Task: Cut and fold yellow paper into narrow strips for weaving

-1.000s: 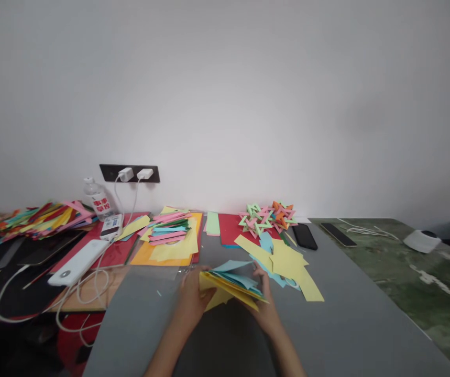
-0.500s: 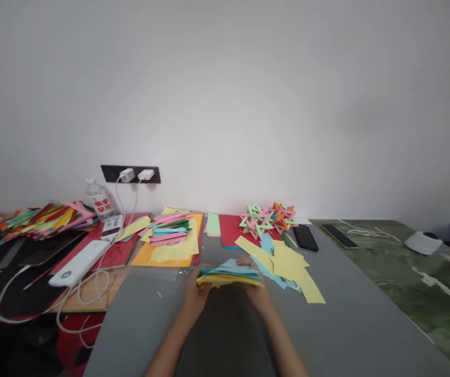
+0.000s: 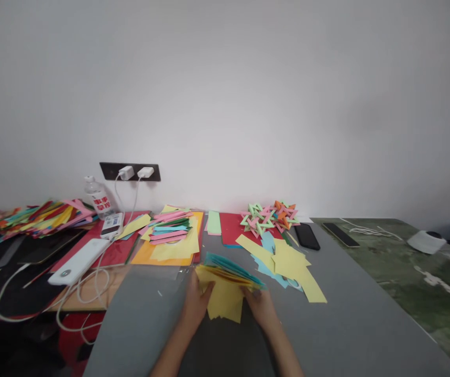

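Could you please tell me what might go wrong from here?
The held papers fan out unevenly between the left hand and right hand, so some might slip loose. If lowered forward, they could mix with the loose yellow sheets. The cable hanging in loops off the left side might get snagged.

Colored papers (image 3: 168, 230) and folded stars (image 3: 262, 219) are covering a table (image 3: 338, 314), suggesting a papercraft spot. Chargers (image 3: 145, 172) are filling wall sockets.
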A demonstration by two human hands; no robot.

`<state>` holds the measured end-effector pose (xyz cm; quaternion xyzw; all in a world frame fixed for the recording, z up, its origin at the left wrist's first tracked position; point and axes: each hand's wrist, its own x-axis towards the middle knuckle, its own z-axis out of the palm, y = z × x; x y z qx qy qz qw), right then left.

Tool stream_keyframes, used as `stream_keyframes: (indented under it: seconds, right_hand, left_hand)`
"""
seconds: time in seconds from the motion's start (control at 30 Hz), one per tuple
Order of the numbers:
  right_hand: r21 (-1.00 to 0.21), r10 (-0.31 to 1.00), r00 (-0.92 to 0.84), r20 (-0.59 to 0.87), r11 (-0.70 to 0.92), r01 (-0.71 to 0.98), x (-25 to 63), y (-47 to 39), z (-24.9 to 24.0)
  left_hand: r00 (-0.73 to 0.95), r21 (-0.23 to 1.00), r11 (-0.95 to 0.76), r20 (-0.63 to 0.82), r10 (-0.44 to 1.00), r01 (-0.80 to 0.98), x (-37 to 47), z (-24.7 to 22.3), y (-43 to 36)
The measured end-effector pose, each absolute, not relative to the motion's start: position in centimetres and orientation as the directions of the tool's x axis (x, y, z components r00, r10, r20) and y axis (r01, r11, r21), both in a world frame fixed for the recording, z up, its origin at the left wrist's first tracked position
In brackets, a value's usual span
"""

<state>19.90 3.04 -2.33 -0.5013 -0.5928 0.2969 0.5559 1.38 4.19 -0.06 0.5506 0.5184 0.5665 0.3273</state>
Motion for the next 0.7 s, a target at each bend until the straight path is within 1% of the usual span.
stream_keyframes:
  seconds: [0.1,0.17,0.23,0.27,0.3,0.33,0.37,0.43,0.5,0.57,0.63,0.67,0.7]
  right_hand:
    - [-0.943,0.932,0.209,0.295,0.249,0.223,20.1,3.0,-1.8]
    - [-0.975,0.930,0.307,0.204,0.164,0.152,19.9,2.8,-1.6]
    - [-0.996,0.914,0.397,0.091,0.087,0.028,19.2,2.5,-1.6]
    - [-0.996,0.911,0.411,0.040,0.067,-0.053,18.7,2.4,-1.7]
    - [-0.988,0.914,0.405,0.000,0.062,-0.140,18.1,2.2,-1.8]
    - [-0.973,0.923,0.384,-0.028,0.063,-0.223,17.5,2.0,-1.9]
    - [-0.956,0.939,0.341,-0.048,0.056,-0.288,17.0,1.8,-2.1]
    - [-0.941,0.962,0.267,-0.064,0.031,-0.337,16.4,1.5,-2.6]
    - [-0.952,0.959,0.275,-0.071,0.017,-0.305,16.7,1.4,-3.3]
    - [-0.975,0.910,0.413,-0.039,0.055,-0.214,17.7,1.6,-4.1]
    - [-0.993,0.818,0.570,0.082,0.117,-0.026,19.0,1.9,-4.8]
    - [-0.986,0.780,0.602,0.168,0.132,0.105,19.6,2.0,-5.0]
    - [-0.964,0.774,0.583,0.247,0.135,0.229,20.0,2.1,-5.2]
  left_hand:
    - [-0.242,0.947,-0.249,0.295,0.924,0.203,1.6,0.7,4.3]
    - [-0.312,0.956,-0.241,0.284,0.907,0.170,1.8,0.7,4.2]
    - [-0.306,0.982,-0.177,0.190,0.933,0.067,2.3,0.2,4.0]
    - [-0.248,0.992,-0.123,0.120,0.961,0.003,2.6,0.0,3.7]
    - [-0.186,0.997,-0.063,0.053,0.981,-0.050,2.9,-0.2,3.5]
    - [-0.128,0.997,-0.013,0.003,0.992,-0.074,3.1,-0.4,3.2]
    - [-0.107,0.997,0.017,-0.025,0.994,-0.075,3.3,-0.4,3.0]
    - [-0.151,1.000,0.010,-0.013,0.988,-0.018,3.5,0.0,2.7]
    - [-0.196,0.997,-0.044,0.056,0.979,0.064,3.1,0.4,2.6]
    - [-0.162,0.991,-0.070,0.088,0.983,0.113,2.5,0.7,2.7]
    - [-0.090,0.992,-0.039,0.050,0.995,0.124,1.7,0.5,2.9]
    - [-0.059,0.991,-0.014,0.022,0.998,0.130,1.4,0.3,3.0]
    - [-0.037,0.990,0.006,-0.001,0.999,0.142,1.2,0.0,3.1]
